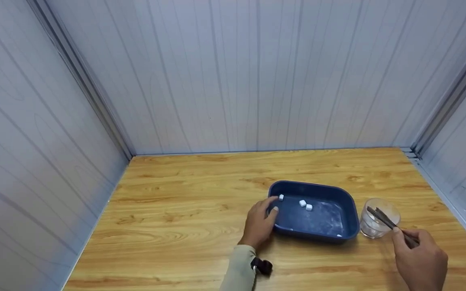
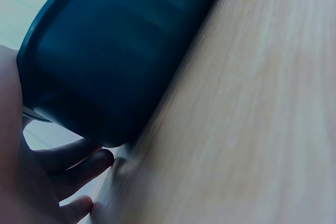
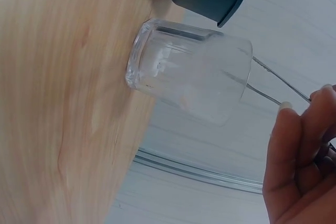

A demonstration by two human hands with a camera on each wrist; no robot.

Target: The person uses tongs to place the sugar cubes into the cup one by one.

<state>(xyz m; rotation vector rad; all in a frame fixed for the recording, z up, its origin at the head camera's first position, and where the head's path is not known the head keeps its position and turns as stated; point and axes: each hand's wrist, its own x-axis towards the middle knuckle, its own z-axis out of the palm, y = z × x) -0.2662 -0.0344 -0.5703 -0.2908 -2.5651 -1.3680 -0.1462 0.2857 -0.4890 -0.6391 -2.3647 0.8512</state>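
A dark blue rectangular dish (image 1: 318, 238) stands on the wooden table. Inside lie a few small white cubes (image 1: 302, 203). My left hand (image 1: 259, 222) holds the dish by its left end, with the thumb over the rim and other fingers outside, close to the tabletop in the left wrist view. To the right of the dish stands a clear drinking glass (image 1: 372, 232), upright. My right hand (image 1: 421, 256) pinches slim metal tongs (image 1: 387, 222). Their tips reach down into the glass mouth, slightly apart, and show faintly through the frosted-looking wall (image 3: 205, 72).
Pale panelled walls (image 1: 233, 81) enclose the wooden table (image 1: 176, 210) at the back and both sides. Metal corner posts (image 1: 91, 93) rise where the panels meet. Small white bits sit near the front inner edge of the dish. The glass is close to the dish's right end.
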